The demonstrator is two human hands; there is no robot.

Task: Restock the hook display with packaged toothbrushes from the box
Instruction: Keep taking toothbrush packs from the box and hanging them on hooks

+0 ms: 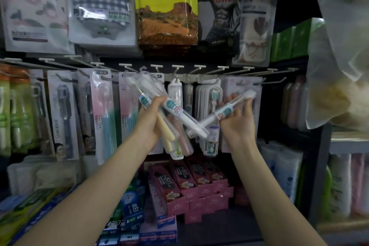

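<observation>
Toothbrushes held up at the hook rail

Left hand [148, 124] grips a bundle of packaged toothbrushes [171, 118]. Right hand [237, 124] pinches a single packaged toothbrush [225, 113], tilted, just below the hook rail's [199, 77] middle hooks. Toothpaste boxes [191, 181] lie beneath.

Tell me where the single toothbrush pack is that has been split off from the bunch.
In the head view, right of centre: the right hand pinches the single toothbrush pack, tilted, before the hook display.

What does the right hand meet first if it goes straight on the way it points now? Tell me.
Probably the hanging toothbrush packs straight ahead. The right hand pinches one tube-packed toothbrush, tip aimed up-right at the pale card packs; depth is unclear.
</observation>
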